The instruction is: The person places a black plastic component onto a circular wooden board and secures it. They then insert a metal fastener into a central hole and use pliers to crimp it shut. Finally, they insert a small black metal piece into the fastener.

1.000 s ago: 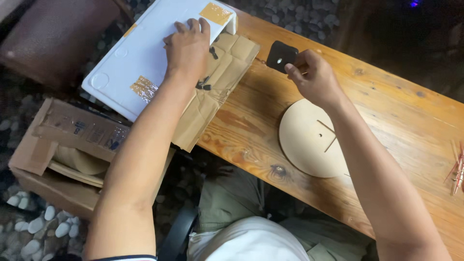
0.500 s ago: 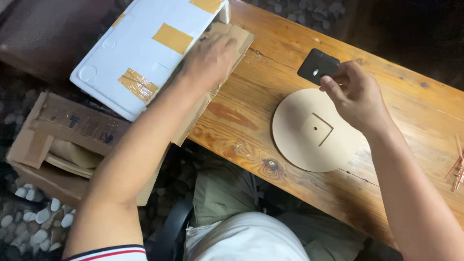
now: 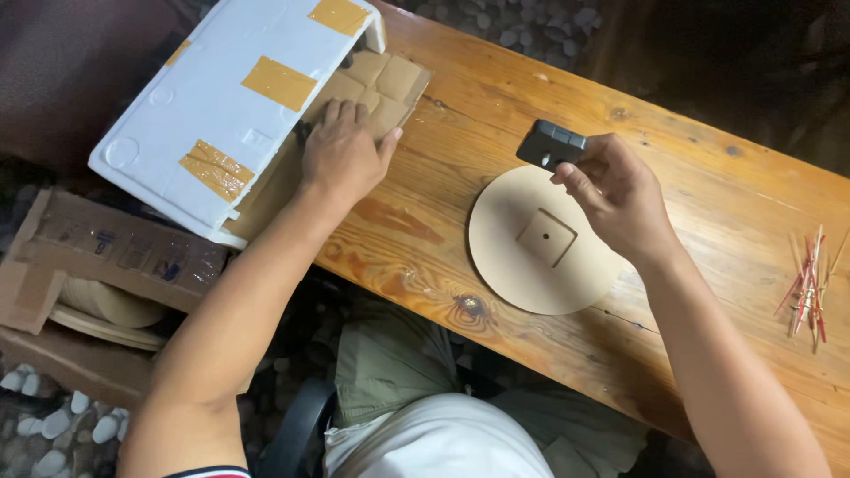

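Observation:
My right hand (image 3: pixel 615 193) holds a small black box-shaped part (image 3: pixel 551 144) just above the far edge of a round tan wooden disc (image 3: pixel 531 265). The disc lies flat on the wooden table (image 3: pixel 691 159) and has a square recess with a centre hole (image 3: pixel 546 237). My left hand (image 3: pixel 343 155) rests palm down on a flattened piece of brown cardboard (image 3: pixel 390 84) at the table's left end. Beside it lies a white foam slab (image 3: pixel 221 106) with patches of tan tape.
A bundle of thin red and tan sticks (image 3: pixel 810 283) lies at the table's right side. On the pebbled ground to the left stands an open cardboard box (image 3: pixel 97 257) holding more round wooden discs (image 3: pixel 102 310). My lap is below the table's front edge.
My left hand slid off the white foam slab onto the cardboard. My right hand carried the black part rightward to the disc's far edge; the loose sticks on the disc are gone.

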